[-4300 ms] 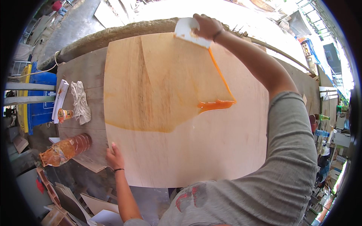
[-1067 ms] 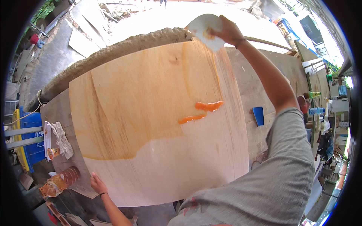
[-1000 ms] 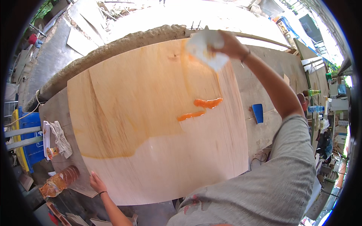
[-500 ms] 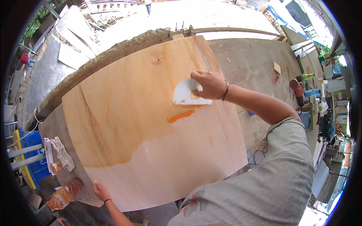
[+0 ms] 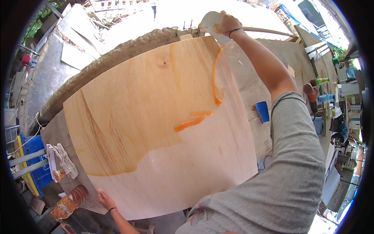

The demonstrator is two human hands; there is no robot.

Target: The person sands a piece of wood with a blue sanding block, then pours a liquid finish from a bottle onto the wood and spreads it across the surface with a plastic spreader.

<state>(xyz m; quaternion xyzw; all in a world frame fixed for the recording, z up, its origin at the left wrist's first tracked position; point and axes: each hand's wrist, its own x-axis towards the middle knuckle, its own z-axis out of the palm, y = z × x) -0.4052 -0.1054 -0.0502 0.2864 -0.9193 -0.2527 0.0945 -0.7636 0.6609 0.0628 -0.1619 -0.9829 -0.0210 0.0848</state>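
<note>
A large plywood sheet (image 5: 156, 97) lies across the work surface; its far part is glossy and amber, its near part paler and dry-looking. My right hand (image 5: 230, 24) grips a white spreader (image 5: 210, 21) beyond the sheet's far right corner. A long curved streak of orange liquid (image 5: 215, 78) runs on the sheet from near that corner toward its middle. Two short orange streaks (image 5: 189, 124) lie nearer me. At the near left edge, my left hand (image 5: 106, 201) is closed on the plywood, part of its fingers hidden.
On the left are a white cloth (image 5: 66, 160), a brown-wrapped cylinder (image 5: 70, 202) and a blue bin (image 5: 39, 171). A blue flat piece (image 5: 262, 112) rests right of the sheet. Further right stand a red power tool (image 5: 310, 93) and bottles (image 5: 326, 98). A rough concrete ledge (image 5: 132, 46) borders the far side.
My right hand has swung the spreader away from me, past the sheet's far right corner. A long curved orange streak now shows on the right side. My left hand has stayed at the edge.
</note>
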